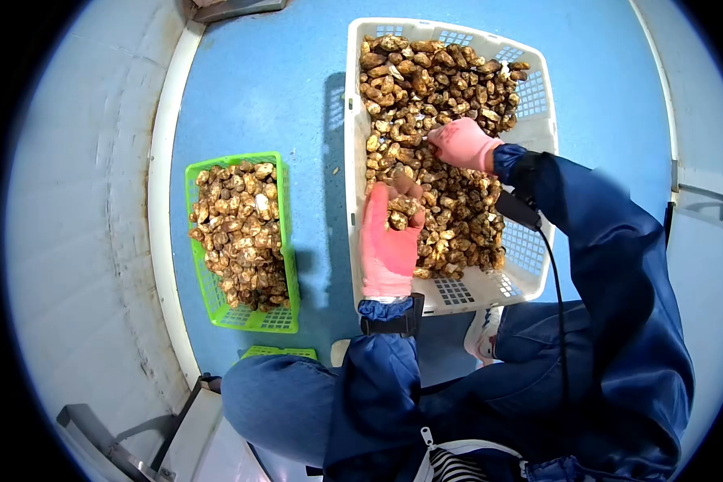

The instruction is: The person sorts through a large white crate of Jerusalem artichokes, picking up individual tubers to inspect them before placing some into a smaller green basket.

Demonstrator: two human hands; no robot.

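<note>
A large white plastic basket (451, 296) holds a deep pile of brown, lumpy pieces with pale patches, which look like mushrooms (458, 233). My left hand (390, 253), in a pink glove, is over the basket's near left part. Its palm faces up, and the fingers curl around a few of the mushrooms (403, 210). Toward the middle of the pile, my right hand (463, 145), also in a pink glove, is closed with its fingertips pointing left. Whatever it pinches is hidden by the glove.
To the left, a smaller green basket (291, 281) is heaped with similar brown pieces. The edge of another green basket (279, 352) shows by my left knee. A black cable (556, 281) hangs from my right wrist. Pale walls flank the blue floor (297, 88).
</note>
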